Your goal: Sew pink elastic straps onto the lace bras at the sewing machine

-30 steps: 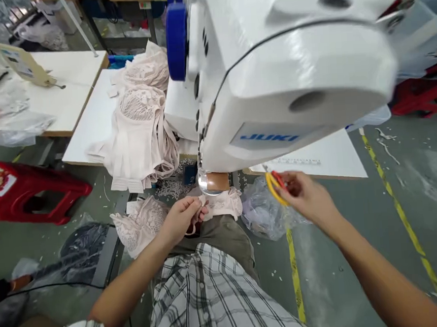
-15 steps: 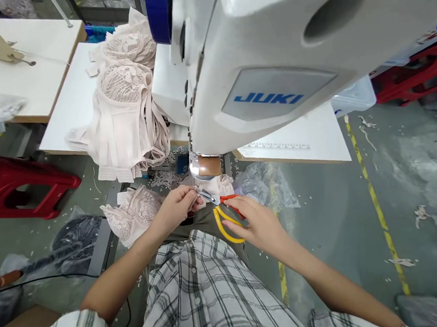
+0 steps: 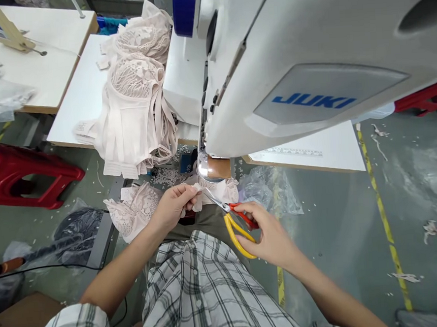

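A grey-green workshop floor [image 3: 336,215], littered with small white scraps and crossed by a yellow line [image 3: 382,217], lies below the big white sewing machine [image 3: 309,69] that fills the top of the view. The machine's head hangs right above both hands and hides whatever lies behind it.

The left hand [image 3: 176,205] is pinched shut, thumb and fingertips nipping a small pale strip of cloth [image 3: 197,189] just under the machine's lit foot. The right hand [image 3: 271,237] is wrapped around the scissors [image 3: 233,219], its fingers curled on the yellow and red handles. The thin blades point up and away from this hand, and their tips meet the strip at the left fingertips. Whether the blades are parted cannot be told.

A lace garment [image 3: 133,215] droops just outside the left hand, and a black bag [image 3: 78,231] lies further out on the floor. Above and beyond the left hand, a pile of lace garments [image 3: 133,104] spills over the edge of a white table [image 3: 77,103]. Far out on that side stands a red stool [image 3: 26,175]. Just above the right hand sits a crumpled clear plastic bag [image 3: 268,190]. A plaid shirt [image 3: 211,292] fills the space below both hands.
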The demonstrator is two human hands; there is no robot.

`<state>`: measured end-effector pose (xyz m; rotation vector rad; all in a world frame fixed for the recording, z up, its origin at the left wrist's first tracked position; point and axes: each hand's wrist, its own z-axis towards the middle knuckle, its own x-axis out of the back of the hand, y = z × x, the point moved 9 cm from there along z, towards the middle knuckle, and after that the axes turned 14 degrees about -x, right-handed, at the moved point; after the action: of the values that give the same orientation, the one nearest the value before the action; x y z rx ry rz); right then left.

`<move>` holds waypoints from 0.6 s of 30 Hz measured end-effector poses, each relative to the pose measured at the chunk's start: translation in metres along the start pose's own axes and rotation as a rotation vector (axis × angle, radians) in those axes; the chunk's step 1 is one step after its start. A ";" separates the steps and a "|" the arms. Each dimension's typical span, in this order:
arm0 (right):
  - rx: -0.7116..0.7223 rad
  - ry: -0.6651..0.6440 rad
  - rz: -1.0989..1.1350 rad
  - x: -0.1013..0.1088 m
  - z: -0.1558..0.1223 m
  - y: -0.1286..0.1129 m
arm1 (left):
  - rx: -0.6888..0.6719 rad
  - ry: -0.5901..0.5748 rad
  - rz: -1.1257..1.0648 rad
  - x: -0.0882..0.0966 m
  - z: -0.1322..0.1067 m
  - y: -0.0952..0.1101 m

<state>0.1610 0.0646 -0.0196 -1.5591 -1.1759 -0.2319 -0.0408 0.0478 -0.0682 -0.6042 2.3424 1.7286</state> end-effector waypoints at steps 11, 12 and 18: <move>-0.003 -0.072 0.040 -0.016 0.027 -0.015 | -0.139 -0.019 0.323 0.007 0.000 0.019; -0.010 -0.086 0.046 -0.016 0.028 -0.015 | -0.148 -0.021 0.335 0.008 0.000 0.020; -0.057 -0.113 0.054 -0.011 0.024 -0.012 | -0.131 -0.006 0.400 0.010 -0.003 0.019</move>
<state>0.1364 0.0776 -0.0284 -1.6694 -1.2224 -0.1445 -0.0575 0.0475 -0.0544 -0.1476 2.4886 2.0520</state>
